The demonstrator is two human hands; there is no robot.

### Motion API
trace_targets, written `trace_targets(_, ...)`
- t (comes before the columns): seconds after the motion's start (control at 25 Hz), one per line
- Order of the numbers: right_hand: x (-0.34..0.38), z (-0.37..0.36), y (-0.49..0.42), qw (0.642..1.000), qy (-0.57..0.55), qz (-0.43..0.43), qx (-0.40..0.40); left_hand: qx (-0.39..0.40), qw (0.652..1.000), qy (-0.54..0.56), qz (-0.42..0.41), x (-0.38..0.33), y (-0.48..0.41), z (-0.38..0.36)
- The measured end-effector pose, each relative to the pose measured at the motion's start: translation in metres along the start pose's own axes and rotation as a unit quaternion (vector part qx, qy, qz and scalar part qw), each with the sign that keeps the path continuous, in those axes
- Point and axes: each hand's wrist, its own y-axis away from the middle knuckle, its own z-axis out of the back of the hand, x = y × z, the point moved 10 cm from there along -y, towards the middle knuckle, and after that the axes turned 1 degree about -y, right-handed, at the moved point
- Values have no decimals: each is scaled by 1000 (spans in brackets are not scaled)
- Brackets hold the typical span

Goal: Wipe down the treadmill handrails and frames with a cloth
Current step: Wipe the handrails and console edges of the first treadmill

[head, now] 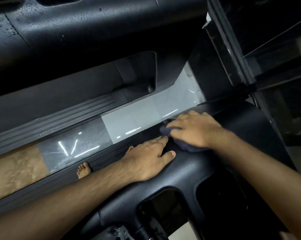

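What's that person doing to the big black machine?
A person is cleaning a treadmill. The right hand presses a dark cloth onto the black frame to wipe it. The left hand rests flat on the frame beside it, holding nothing. A bare foot stands on the ribbed side rail below.

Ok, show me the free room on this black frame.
Free: the frame right of the right hand, and the strip between the left hand and the cutouts. Crowded: where both hands meet at the cloth.
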Motion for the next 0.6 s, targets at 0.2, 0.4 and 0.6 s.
trace_targets(0.2,-43,1,-7,993,32,-117,-1,10,1000,11,-3,-12,-14,-1)
trace_targets(0.4,-113,19,-1,966,-21,-259,-18,20,999,-5,-50,-34,-26,0)
trace_targets(0.6,-98,7,-9,983,-31,-179,-29,16,997,-2,-72,-47,-37,1)
